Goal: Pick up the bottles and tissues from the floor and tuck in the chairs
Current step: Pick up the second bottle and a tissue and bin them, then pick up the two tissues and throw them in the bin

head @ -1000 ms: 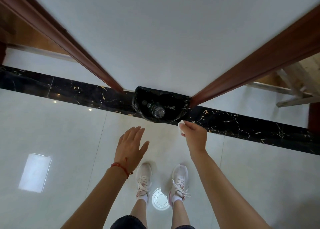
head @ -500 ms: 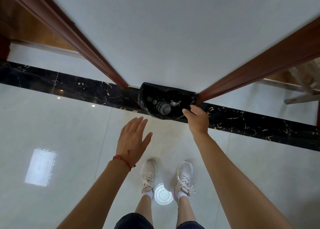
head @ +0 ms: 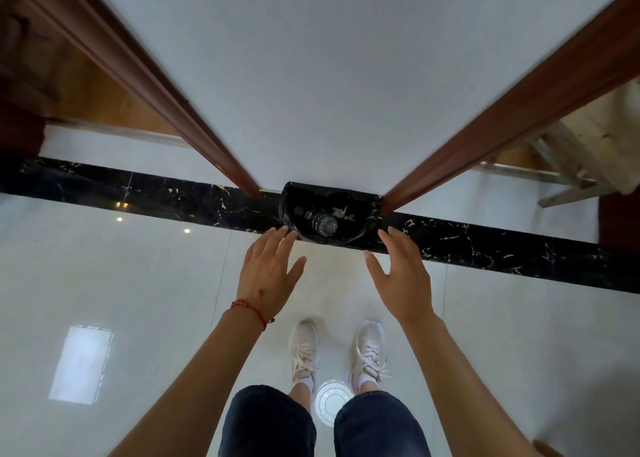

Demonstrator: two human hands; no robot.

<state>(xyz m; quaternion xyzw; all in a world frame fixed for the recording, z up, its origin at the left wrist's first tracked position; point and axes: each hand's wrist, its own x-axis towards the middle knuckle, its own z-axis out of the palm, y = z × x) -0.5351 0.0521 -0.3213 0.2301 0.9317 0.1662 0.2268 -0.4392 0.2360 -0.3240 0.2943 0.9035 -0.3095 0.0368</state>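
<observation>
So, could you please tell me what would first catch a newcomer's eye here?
The black-lined bin against the white wall, holding a plastic bottle and crumpled tissue. Just in front of it, the left hand and right hand hover open and empty, fingers spread.

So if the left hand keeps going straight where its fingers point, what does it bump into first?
Most likely the left hand would meet the near rim of the black bag-lined bin. Its fingertips look close to it already, though depth is hard to judge from above.
</observation>
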